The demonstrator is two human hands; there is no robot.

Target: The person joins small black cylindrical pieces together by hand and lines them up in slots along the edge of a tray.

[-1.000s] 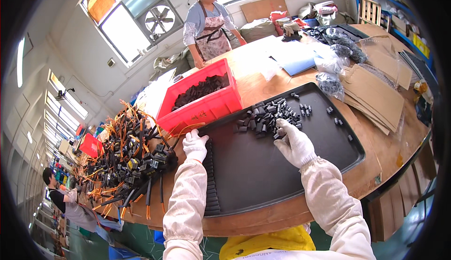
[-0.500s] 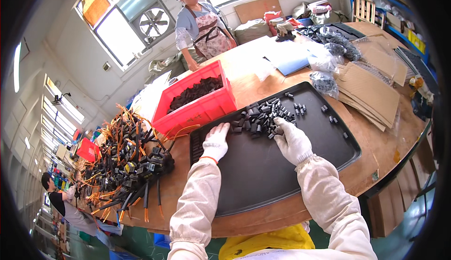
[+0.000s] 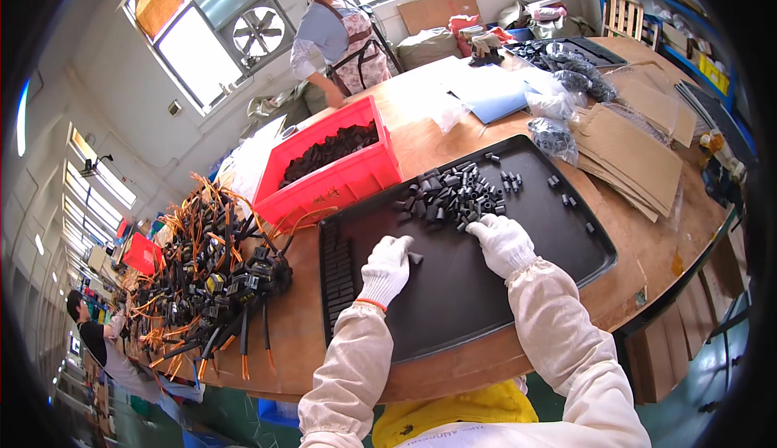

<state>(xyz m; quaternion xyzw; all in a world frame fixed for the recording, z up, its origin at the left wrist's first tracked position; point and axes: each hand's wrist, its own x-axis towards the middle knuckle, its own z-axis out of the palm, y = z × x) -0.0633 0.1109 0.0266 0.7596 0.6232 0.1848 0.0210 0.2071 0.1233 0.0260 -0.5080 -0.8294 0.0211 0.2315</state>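
Note:
A black tray (image 3: 453, 310) lies in front of me on the wooden table. Toward its far side is a loose heap of short black tubes (image 3: 453, 193). More of these pieces stand in neat rows (image 3: 338, 278) along the tray's left edge. My left hand (image 3: 386, 270), in a white glove, is over the tray's left part, its fingers curled with one small black tube (image 3: 415, 258) at their tips. At the near edge of the heap, my gloved right hand (image 3: 503, 246) has its fingers bent together; what they pinch, if anything, is hidden.
A red bin (image 3: 324, 193) of black pieces stands behind the tray. Left of it lies a tangle of black and orange cables (image 3: 218, 278). Cardboard sheets (image 3: 631, 157) and bagged parts (image 3: 554, 136) are at the right. A co-worker (image 3: 344, 35) stands across the table.
My left hand has drawn back from the tray's left side toward me, fingers now curled, with a tube at their tips. My right hand has shifted slightly and its fingers have closed in.

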